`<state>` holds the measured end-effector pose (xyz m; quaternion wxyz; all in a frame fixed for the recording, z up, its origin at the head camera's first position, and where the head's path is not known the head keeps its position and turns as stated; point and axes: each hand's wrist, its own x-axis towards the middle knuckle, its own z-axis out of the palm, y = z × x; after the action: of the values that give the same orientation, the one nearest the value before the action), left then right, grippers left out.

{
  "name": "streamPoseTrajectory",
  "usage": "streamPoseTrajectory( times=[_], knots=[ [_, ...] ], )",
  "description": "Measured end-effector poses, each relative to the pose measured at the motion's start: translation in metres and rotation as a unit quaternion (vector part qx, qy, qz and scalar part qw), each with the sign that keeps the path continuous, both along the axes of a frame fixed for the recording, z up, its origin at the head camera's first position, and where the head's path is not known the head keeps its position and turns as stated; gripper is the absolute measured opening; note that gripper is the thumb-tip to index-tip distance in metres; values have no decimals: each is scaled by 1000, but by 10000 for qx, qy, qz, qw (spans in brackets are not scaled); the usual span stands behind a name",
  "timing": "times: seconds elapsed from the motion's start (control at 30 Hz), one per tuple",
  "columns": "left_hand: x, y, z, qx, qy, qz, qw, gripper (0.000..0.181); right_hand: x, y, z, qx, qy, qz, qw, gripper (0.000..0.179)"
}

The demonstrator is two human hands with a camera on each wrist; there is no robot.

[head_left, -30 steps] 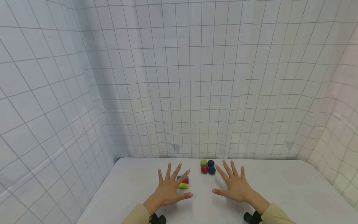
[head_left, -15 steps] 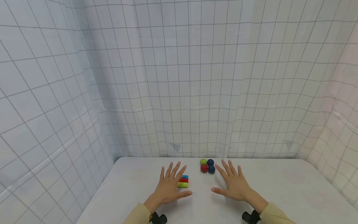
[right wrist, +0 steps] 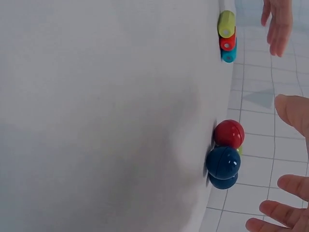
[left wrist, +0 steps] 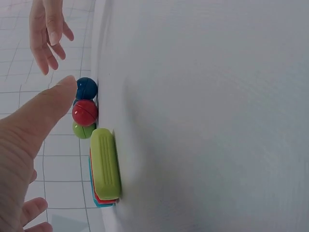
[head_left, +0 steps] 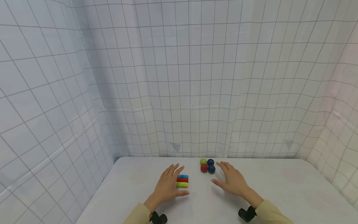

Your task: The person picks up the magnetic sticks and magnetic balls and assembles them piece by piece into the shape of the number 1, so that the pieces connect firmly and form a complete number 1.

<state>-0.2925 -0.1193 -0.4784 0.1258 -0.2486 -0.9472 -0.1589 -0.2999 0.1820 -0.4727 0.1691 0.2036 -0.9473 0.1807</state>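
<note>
In the head view my left hand (head_left: 165, 186) hovers over the table with fingers slightly bent and holds nothing. Just right of it lie three short rounded bars side by side: a blue one (head_left: 183, 176), a red one (head_left: 183, 180) and a yellow-green one (head_left: 182, 184). My right hand (head_left: 234, 183), also holding nothing, is in the air to the right of a cluster of balls. That cluster has a green ball (head_left: 203, 161), a red ball (head_left: 204, 168) and two dark blue balls (head_left: 211, 169). In the right wrist view, the bars' ends show round pale spots, as on the yellow-green bar (right wrist: 226, 23).
Everything lies on a white table (head_left: 279, 186). A white cloth with a grey grid (head_left: 190, 93) hangs behind it and along both sides. Black wrist cameras, such as the right one (head_left: 247, 214), sit at the sleeve cuffs.
Both hands have gone from widely spread fingers to closer, more bent ones. The right wrist has shifted slightly left. Bars and balls have stayed in place.
</note>
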Motion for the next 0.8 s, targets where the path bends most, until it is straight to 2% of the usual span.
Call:
streamPoseTrajectory(
  times=[0.23, 0.5, 0.8],
  knots=[
    [-2, 2, -2, 257, 97, 121, 9995, 87, -9, -3, -2, -477, -149, -96, 9987, 70],
    [-2, 4, -4, 509, -24, 240, 9984, 69, -18, -6, -7, -933, -392, -145, 9948, 66],
    [-3, 4, -8, 553, 71, 172, 9983, 56, -30, -10, -13, -1492, -650, -61, 9867, 59]
  ],
)
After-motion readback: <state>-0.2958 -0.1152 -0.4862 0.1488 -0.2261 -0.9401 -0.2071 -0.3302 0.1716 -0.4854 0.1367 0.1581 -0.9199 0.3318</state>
